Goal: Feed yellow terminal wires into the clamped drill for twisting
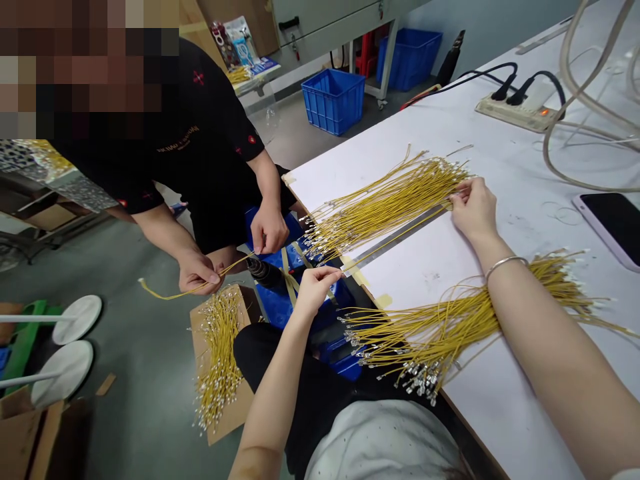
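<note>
My right hand (473,210) rests on the white table at the end of a fanned bundle of yellow crimped wires (390,200), its fingertips pinching strands. A second yellow wire bundle (425,333) lies beneath my right forearm. My left hand (317,290) is raised over a blue crate (285,307) with its fingers curled, and whatever they pinch is too thin to tell. A co-worker's hands (200,272) hold a single yellow wire (195,288). Beside the bundle lies a metal ruler (395,240).
A white table (500,160) holds a power strip (517,110), a phone (610,227) and pale tubing (585,113). Wires lie on cardboard (217,360) on the floor. Blue crates (333,100) stand behind the co-worker, and white round discs (75,320) stand at left.
</note>
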Available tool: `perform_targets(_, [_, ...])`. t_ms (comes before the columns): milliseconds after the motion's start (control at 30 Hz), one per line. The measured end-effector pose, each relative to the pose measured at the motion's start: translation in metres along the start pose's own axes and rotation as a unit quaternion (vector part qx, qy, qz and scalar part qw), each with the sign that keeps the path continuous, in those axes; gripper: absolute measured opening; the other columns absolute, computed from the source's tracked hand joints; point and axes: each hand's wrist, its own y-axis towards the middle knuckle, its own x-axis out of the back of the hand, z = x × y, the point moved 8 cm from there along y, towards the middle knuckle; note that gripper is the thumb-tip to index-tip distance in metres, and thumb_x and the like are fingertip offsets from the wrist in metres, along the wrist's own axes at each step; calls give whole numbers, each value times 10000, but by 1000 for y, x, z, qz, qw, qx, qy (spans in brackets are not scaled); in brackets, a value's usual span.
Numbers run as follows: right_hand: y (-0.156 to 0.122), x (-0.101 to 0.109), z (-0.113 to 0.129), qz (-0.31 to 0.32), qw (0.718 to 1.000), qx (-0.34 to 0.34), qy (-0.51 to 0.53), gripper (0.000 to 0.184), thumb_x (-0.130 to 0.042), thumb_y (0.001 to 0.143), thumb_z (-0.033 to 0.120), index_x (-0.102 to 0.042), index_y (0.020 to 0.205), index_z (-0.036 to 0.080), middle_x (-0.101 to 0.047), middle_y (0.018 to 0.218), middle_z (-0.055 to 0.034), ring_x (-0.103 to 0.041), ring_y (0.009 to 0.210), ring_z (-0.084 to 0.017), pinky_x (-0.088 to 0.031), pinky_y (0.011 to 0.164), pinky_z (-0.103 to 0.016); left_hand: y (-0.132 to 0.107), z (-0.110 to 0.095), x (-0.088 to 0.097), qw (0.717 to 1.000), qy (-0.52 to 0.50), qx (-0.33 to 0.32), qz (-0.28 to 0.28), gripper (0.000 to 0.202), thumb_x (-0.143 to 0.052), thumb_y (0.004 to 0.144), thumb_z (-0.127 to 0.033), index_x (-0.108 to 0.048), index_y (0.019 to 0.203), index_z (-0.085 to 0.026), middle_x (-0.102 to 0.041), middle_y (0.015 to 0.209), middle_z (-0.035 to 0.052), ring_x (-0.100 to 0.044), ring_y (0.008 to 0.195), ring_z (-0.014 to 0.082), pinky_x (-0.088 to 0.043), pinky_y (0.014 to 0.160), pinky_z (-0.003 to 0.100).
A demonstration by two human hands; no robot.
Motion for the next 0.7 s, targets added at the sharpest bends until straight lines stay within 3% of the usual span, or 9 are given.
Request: perform_targets(700, [-2,3,0,-10,1000,-1,20,190,-556,797,158,-485,972,178,-610,917,-93,-501,735,-147,-469,840,-319,-3,-2,-2,1000,-5,-11,20,229,-682,676,-362,-781,692,-156,-712,692,69,-615,695,187,-392,542,238])
